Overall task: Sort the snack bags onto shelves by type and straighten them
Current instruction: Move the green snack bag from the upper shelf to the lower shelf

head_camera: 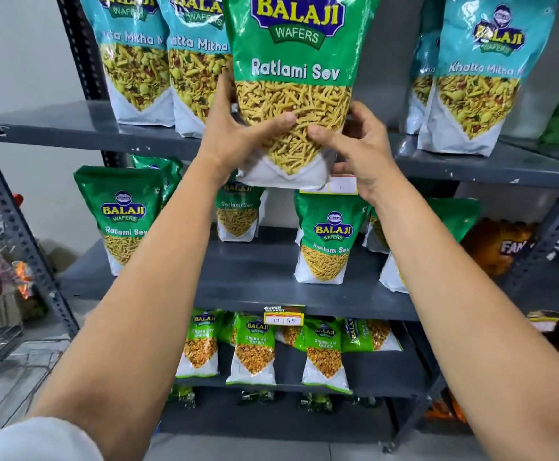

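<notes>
A grey metal shelving rack (271, 294) with slotted uprights fills the view. Held up in front of its top shelf is a large green plastic Ratlami Sev bag (296, 78), upright, its white base level with the shelf's front edge. The left hand (238, 134) clasps the bag's lower left side, thumb across the front. The right hand (354, 151) grips the lower right, thumb pressed on the front and fingers curled behind. Teal Khatta Mitha bags (138, 61) stand on the top shelf to either side. Matching green Ratlami Sev bags (324, 241) stand on the middle shelf. Smaller light-green Chana Jor Garam packets (254, 351) sit on the shelf below. A yellow price tag (284, 317) hangs on the middle shelf's front edge.
</notes>
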The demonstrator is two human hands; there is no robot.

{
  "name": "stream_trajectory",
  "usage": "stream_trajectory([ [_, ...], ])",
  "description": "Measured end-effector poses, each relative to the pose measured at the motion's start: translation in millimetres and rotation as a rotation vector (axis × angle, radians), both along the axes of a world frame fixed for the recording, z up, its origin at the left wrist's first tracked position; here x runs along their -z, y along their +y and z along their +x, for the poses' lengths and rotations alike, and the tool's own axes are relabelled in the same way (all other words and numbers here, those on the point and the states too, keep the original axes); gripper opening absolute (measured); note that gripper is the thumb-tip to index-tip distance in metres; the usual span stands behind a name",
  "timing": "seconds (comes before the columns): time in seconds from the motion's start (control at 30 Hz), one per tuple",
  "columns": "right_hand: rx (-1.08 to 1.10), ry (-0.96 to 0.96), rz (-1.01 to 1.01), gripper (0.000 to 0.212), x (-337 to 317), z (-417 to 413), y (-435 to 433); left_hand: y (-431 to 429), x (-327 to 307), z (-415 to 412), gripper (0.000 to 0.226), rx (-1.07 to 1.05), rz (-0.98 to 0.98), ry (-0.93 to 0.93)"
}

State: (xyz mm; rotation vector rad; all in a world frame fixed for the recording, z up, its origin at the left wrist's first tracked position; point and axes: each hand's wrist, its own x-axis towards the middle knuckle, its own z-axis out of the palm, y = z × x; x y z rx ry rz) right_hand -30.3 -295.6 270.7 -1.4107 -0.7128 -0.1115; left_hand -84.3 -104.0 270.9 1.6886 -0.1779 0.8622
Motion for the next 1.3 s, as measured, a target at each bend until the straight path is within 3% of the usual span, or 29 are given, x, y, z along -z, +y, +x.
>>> stream_trajectory([
  [0.13,-0.039,0.026,-0.095,0.067,20.5,-11.6,7.4,15.4,26.5,-25.9,0.114,0.034,-0.003,0.057],
  [0.33,-0.074,0.027,-0.197,0.081,62.9,-24.5,18.6,30.7,69.2,-67.0,0.093,0.124,-0.035,0.149],
  [0.53,-0.055,0.080,-0.308,0.071,119.4,-41.0,33.4,51.6,127.8,-87.0,0.094,0.123,-0.129,0.350],
  [0.7,0.004,0.213,-0.364,0.074,174.3,-41.6,49.6,61.9,167.9,-81.0,0.062,0.114,-0.135,0.472],
  [0.93,0.034,0.294,-0.489,0.080,225.1,-22.3,69.8,78.1,226.6,-60.7,0.059,0.036,-0.157,0.602],
  [1.07,0.056,0.349,-0.542,0.073,243.7,-11.6,80.8,88.4,249.4,-46.8,0.061,0.006,-0.175,0.659],
  [1.3,0.114,0.359,-0.619,0.084,254.8,20.2,101.1,98.1,250.3,-14.2,0.065,-0.023,-0.111,0.667],
])
